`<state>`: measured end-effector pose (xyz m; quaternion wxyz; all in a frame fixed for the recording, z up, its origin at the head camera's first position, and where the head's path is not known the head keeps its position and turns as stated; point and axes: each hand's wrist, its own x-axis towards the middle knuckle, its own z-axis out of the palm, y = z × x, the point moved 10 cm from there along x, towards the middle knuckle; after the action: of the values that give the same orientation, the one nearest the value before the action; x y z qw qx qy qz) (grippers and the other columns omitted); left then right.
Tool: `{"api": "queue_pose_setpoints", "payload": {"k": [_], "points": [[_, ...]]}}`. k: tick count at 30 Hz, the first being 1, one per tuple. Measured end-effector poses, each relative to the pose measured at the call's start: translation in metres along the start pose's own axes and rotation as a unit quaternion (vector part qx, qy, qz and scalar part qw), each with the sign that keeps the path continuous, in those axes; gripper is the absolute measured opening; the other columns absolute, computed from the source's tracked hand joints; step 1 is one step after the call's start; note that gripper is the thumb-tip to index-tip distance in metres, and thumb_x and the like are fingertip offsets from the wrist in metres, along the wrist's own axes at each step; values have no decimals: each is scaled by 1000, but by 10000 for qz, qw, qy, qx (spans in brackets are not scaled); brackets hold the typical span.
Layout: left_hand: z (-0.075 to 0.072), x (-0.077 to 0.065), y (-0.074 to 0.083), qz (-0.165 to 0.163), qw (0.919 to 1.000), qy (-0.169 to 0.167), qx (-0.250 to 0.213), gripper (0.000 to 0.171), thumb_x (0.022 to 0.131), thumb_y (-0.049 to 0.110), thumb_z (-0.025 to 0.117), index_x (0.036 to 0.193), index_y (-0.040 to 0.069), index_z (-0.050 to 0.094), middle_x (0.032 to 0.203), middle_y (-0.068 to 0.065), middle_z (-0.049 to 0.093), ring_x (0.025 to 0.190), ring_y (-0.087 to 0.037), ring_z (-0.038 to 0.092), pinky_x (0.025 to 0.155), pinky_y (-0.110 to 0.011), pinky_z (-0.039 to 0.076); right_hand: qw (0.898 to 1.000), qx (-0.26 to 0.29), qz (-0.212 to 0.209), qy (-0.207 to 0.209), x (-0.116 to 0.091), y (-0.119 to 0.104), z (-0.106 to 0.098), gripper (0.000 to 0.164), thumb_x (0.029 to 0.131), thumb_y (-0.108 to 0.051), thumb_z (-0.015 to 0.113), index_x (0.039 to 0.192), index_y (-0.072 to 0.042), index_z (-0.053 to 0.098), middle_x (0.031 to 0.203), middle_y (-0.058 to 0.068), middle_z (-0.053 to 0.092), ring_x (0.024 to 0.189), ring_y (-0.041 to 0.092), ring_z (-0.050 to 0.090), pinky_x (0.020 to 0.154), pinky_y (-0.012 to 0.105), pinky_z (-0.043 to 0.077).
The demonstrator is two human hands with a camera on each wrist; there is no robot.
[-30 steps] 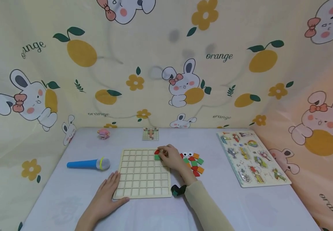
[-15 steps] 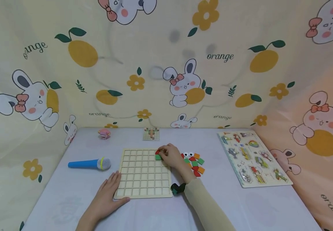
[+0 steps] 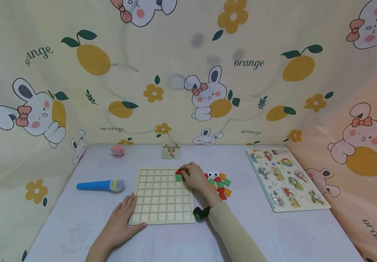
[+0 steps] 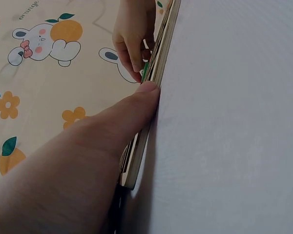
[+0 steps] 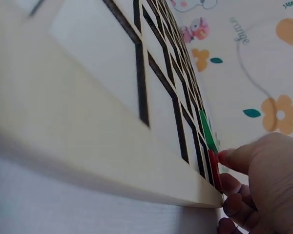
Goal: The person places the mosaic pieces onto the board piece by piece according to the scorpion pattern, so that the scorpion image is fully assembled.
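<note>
A pale wooden grid board [image 3: 162, 196] lies flat on the table. Its far right corner holds a red tile [image 3: 178, 171] and a green tile [image 3: 179, 178] in neighbouring cells. Bent over that corner, my right hand [image 3: 193, 176] pinches a red tile [image 5: 215, 169] at the board, as the right wrist view shows; its fingertips partly cover the tile. My left hand [image 3: 119, 220] rests at the near left corner, fingers straight along the left side and thumb [image 4: 136, 105] against the front edge. Right of the board lie loose red, green and orange tiles [image 3: 220, 185].
Two white googly-eye pieces [image 3: 212, 175] lie among the loose tiles. A small pattern card [image 3: 171, 151] is behind the board. To the left are a blue toy microphone [image 3: 100, 186] and a pink toy [image 3: 117, 151]. A picture puzzle board [image 3: 288, 182] lies at right.
My right fingers have shifted very slightly at the far right corner, and a bit of red shows beside the green tile. The left hand has stayed in place.
</note>
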<state>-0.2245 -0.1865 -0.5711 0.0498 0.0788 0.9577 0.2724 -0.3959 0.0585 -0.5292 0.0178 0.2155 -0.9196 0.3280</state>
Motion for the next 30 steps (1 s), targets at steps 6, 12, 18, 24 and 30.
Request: {"api": "queue_pose_setpoints", "payload": {"k": [6, 12, 18, 24, 30], "points": [[-1, 0, 1, -15, 10000, -31, 12, 115, 89, 71, 71, 166, 1, 24, 175, -17, 20, 163, -39, 15, 132, -60, 10, 9999, 14, 25, -103, 0, -2, -1, 23, 107, -10, 60, 122, -6, 77, 104, 11, 67, 85, 18, 57, 74, 34, 50], [1, 1, -1, 2, 10000, -17, 60, 116, 89, 72, 71, 166, 0, 24, 175, -17, 20, 163, -40, 15, 131, -61, 10, 9998, 165, 53, -32, -4, -2, -11, 23, 104, -16, 66, 123, -7, 76, 104, 10, 67, 79, 16, 56, 69, 33, 51], [0, 2, -1, 2, 10000, 3, 51, 116, 89, 72, 71, 166, 0, 24, 175, -17, 19, 163, -40, 15, 131, -62, 10, 9990, 198, 333, 232, -14, 7, -45, 24, 101, -19, 73, 122, -6, 77, 108, 11, 68, 82, 19, 56, 70, 32, 51], [-2, 3, -1, 7, 10000, 37, 55, 115, 89, 71, 71, 166, 0, 24, 175, -17, 20, 163, -40, 15, 131, -62, 10, 9955, 128, 785, 517, -29, 49, -85, 28, 99, -19, 76, 123, -6, 77, 111, 12, 68, 87, 24, 54, 71, 31, 48], [1, 2, -2, -76, 9999, -128, 57, 116, 89, 72, 70, 167, 1, 23, 176, -17, 18, 164, -39, 13, 131, -62, 10, 9904, 111, 1347, 280, -50, 100, -101, 29, 101, -23, 75, 126, -9, 76, 117, 11, 67, 98, 26, 56, 80, 34, 51]]}}
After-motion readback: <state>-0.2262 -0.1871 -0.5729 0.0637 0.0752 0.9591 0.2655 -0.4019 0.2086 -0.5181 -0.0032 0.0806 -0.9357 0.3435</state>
